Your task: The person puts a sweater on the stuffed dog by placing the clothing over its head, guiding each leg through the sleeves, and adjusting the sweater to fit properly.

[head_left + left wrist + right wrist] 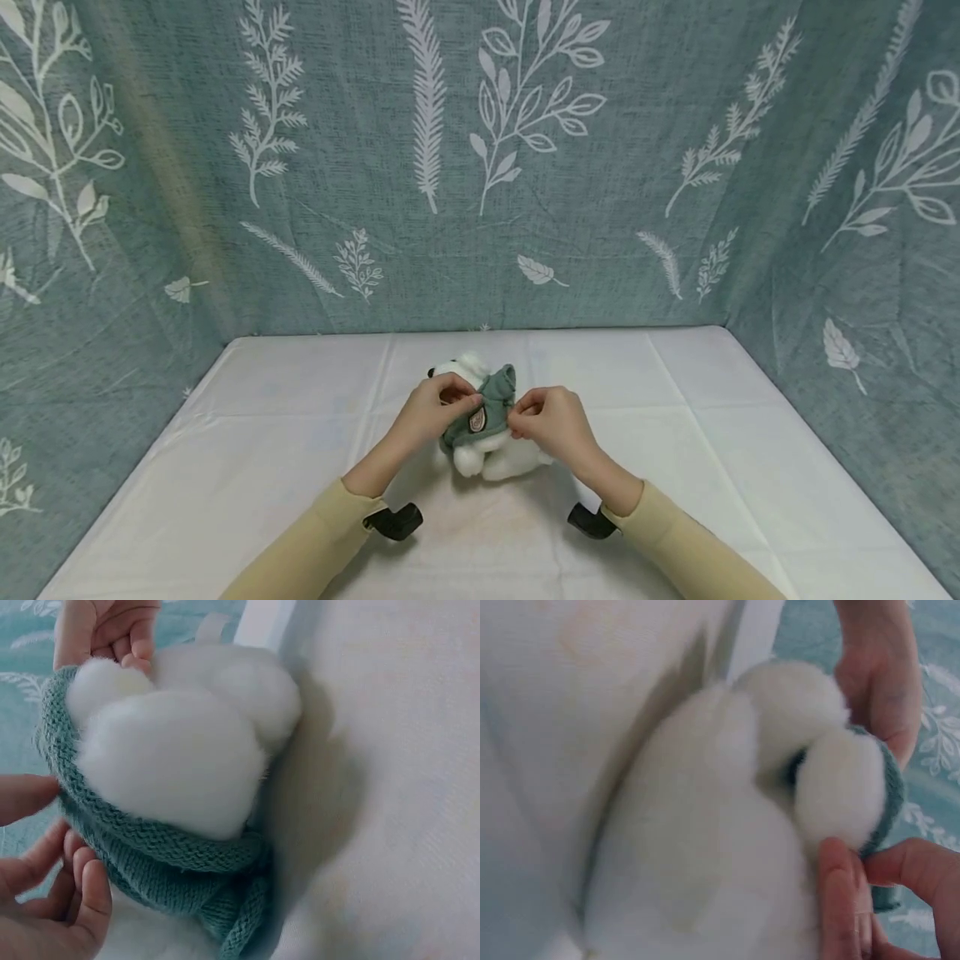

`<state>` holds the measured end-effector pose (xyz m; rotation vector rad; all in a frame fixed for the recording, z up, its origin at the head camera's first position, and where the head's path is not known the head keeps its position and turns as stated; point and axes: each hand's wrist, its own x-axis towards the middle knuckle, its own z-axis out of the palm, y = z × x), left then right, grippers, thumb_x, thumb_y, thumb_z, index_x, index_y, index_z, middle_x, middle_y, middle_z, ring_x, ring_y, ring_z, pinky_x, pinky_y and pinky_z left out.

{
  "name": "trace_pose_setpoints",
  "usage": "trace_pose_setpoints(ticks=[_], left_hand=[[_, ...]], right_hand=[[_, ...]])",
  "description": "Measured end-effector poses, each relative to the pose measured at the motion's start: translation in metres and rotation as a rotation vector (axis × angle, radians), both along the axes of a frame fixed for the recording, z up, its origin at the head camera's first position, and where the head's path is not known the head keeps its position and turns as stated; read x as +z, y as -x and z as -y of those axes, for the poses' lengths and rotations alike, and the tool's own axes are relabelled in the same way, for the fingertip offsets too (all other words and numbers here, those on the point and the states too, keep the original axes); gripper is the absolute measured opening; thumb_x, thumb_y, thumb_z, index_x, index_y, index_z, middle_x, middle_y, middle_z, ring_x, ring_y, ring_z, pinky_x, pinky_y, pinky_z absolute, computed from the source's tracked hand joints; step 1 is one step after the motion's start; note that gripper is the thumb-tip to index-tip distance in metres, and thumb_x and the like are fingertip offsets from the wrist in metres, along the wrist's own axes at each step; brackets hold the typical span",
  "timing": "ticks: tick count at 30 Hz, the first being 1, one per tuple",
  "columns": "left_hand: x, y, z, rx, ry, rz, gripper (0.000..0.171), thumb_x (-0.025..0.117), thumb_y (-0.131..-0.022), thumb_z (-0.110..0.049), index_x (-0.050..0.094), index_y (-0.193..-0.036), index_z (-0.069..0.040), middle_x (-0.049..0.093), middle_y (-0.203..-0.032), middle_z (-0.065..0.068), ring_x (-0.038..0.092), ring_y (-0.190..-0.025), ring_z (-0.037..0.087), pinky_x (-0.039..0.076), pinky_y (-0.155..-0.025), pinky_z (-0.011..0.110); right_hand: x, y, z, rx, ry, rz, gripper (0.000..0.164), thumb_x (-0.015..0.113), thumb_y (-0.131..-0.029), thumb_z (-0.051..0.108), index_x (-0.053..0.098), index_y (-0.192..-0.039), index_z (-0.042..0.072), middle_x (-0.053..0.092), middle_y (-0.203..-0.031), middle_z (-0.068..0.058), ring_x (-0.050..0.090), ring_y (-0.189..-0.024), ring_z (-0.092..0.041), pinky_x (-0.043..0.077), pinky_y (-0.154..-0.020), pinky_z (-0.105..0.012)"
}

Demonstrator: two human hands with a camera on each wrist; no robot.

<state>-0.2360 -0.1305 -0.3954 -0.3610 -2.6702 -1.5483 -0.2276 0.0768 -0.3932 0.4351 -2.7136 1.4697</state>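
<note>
A white plush toy (517,460) with a dark nose lies on its side on the table, its head toward the back left. It wears a green knitted sweater (497,408) that bears a small oval patch (477,420). My left hand (435,407) pinches the sweater on the head side, and its thumb lies along the knit edge in the left wrist view. On the other side my right hand (553,423) pinches the sweater's edge between thumb and fingers, beside a round white limb (840,787) in the right wrist view. Part of the toy's head is hidden behind my left hand.
A white cloth covers the table (270,467). Blue-green curtains (337,167) with white leaf prints stand behind and at both sides. A black wrist device sticks out beneath each sleeve, the left device (397,522) and the right device (591,522).
</note>
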Motion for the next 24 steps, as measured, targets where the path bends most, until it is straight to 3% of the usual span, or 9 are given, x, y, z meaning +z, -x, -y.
trace_pose_setpoints(ticks=[4, 9, 12, 20, 24], left_hand=[[0.000, 0.000, 0.001, 0.012, 0.028, -0.005, 0.007, 0.068, -0.088, -0.018, 0.067, -0.089, -0.010, 0.064, -0.082, 0.003, 0.057, -0.073, 0.014, 0.047, -0.065, 0.028], [-0.003, 0.003, 0.008, 0.183, 0.082, -0.086, 0.007, 0.070, -0.086, -0.013, 0.067, -0.081, -0.008, 0.062, -0.073, 0.004, 0.052, -0.064, 0.014, 0.042, -0.057, 0.027], [-0.007, 0.005, 0.013, 0.228, 0.115, -0.076, 0.008, 0.071, -0.085, -0.011, 0.067, -0.079, -0.007, 0.061, -0.070, 0.004, 0.050, -0.060, 0.014, 0.041, -0.055, 0.027], [-0.013, 0.008, 0.019, 0.148, 0.017, 0.025, 0.006, 0.071, -0.085, -0.012, 0.070, -0.083, -0.007, 0.064, -0.075, 0.005, 0.052, -0.060, 0.013, 0.045, -0.054, 0.026], [-0.011, 0.006, 0.017, 0.123, -0.019, 0.057, 0.009, 0.071, -0.086, -0.015, 0.070, -0.089, -0.007, 0.065, -0.080, 0.005, 0.054, -0.065, 0.013, 0.047, -0.057, 0.027]], right_hand=[[-0.002, -0.002, -0.001, -0.009, 0.002, -0.051, 0.007, 0.066, -0.079, 0.010, 0.071, -0.075, 0.013, 0.067, -0.059, 0.004, 0.064, -0.053, -0.011, 0.051, -0.051, -0.026], [-0.003, -0.002, -0.003, -0.042, 0.011, -0.077, 0.008, 0.067, -0.076, 0.009, 0.071, -0.072, 0.014, 0.065, -0.056, 0.006, 0.063, -0.052, -0.011, 0.050, -0.050, -0.026], [-0.004, -0.003, -0.004, -0.046, 0.008, -0.071, 0.009, 0.067, -0.076, 0.008, 0.071, -0.071, 0.015, 0.065, -0.056, 0.007, 0.063, -0.051, -0.011, 0.050, -0.050, -0.025], [-0.003, -0.007, -0.004, -0.038, 0.130, 0.041, 0.008, 0.066, -0.081, 0.008, 0.072, -0.075, 0.008, 0.069, -0.061, -0.003, 0.067, -0.054, -0.016, 0.056, -0.054, -0.027], [0.002, -0.007, -0.004, -0.012, 0.135, 0.084, 0.020, 0.067, -0.088, 0.022, 0.073, -0.075, 0.007, 0.070, -0.064, -0.005, 0.068, -0.057, -0.016, 0.057, -0.055, -0.028]])
